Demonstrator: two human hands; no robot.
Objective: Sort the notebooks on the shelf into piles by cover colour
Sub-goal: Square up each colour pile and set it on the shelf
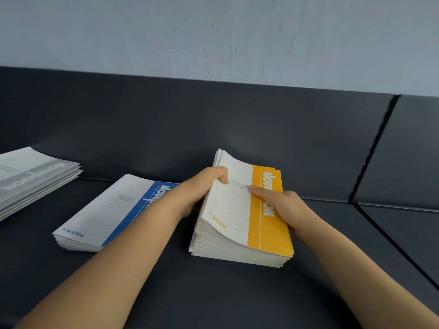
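On the shelf (213, 293), the yellow pile (237, 256): left hand (209, 184) fingers pinch the top yellow notebook (268, 231) at its raised far corner; right hand (282, 205) clamps the yellow edge, thumb on the cover. Best lowered flat, edges squared. Beyond, leftward: blue pile (114, 210), then grey pile (35, 179).

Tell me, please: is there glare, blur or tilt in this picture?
Head view: a faint sheen lies on the dark back panel above the yellow notebook pile; the panel's top edge slopes down rightward; small print on the covers is too soft to read.
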